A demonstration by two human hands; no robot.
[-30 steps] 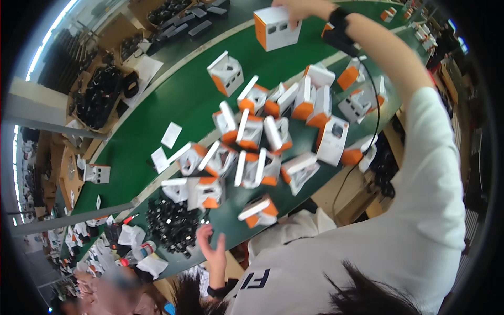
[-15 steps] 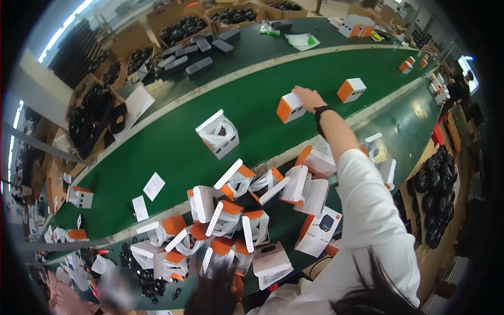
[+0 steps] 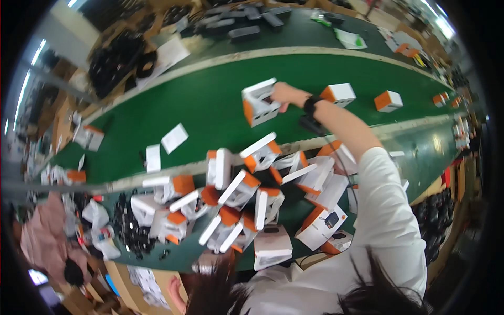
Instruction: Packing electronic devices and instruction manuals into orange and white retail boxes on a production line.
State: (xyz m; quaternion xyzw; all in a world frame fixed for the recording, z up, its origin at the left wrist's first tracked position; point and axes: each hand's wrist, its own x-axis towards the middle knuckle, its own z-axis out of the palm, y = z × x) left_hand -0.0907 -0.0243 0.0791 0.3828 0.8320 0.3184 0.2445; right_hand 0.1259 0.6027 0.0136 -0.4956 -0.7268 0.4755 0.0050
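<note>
On the green belt stands an open white-and-orange box [image 3: 261, 116], its lid up and a white bag inside. My right hand [image 3: 287, 96], with a dark band at the wrist, is closed on that box's right edge; some fingertips are hidden. Just right of my wrist is a closed white-and-orange box [image 3: 341, 93]. Under my forearm lies a small black object [image 3: 312, 125] with a thin cord, its kind unclear. At the lower left a small bare hand, apparently my left hand [image 3: 176, 292], shows at the rim, fingers too unclear to read.
Several open boxes [image 3: 239, 189] with white bags crowd the near table. Two paper sheets [image 3: 174, 137] lie on the belt to the left. More closed boxes [image 3: 388, 101] stand farther right. Black cables [image 3: 135, 226] are heaped near a co-worker's pink clothing [image 3: 50, 236].
My right hand has gone from the closed box to the open one on its left. The whole view has shifted, and the lower-left hand has come into sight.
</note>
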